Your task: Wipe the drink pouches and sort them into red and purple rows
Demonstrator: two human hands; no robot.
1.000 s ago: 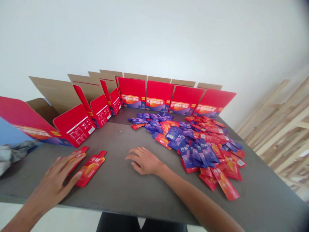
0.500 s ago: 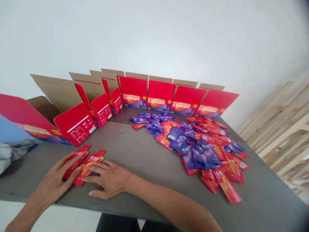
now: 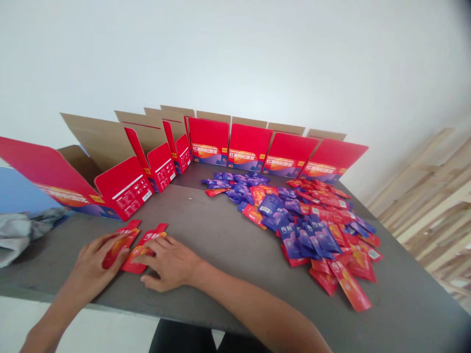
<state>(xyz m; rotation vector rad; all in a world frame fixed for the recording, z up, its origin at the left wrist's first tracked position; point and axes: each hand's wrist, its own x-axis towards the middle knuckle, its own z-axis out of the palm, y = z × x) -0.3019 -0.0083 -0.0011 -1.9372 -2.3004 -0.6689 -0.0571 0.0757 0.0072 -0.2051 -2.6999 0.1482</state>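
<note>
- L hand: over L red pouch, lower left of frame; thumb/fingers apart — can't tell if gripping.
- R hand: fingers spread, tips on R red pouch, just beside; thumb apart.
- Both pouches on tabletop.
- Mixed pouch pile — ctr-right.

Bare room spans the middle of the table, between the left row of cartons and the pouch pile. Boxes wall off the far edge; the left hand, right hand and two red pouches obstruct the near edge's left part. Passage opens toward the near right corner.
</note>
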